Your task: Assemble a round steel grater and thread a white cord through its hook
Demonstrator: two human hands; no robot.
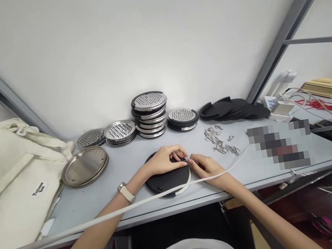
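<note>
A pale bag (6, 177) sits left — red strands (322, 105), perhaps cord, right.

Two bare hands, the left hand (167, 158) and the right hand (207, 167), meet at one small silver metal piece (186, 159) over one round black disc with a silver rim (169, 179). Beyond the grip — four stacks of round silver metal grater discs (152, 122). Left of it: at least two plain round silver metal plates (84, 166) and one cream fabric bag (10, 184). Right of it: at least three flat round black covers (233, 109), plus small silver metal clips (214, 137) — too tangled to count, at least one lying apart.
</note>
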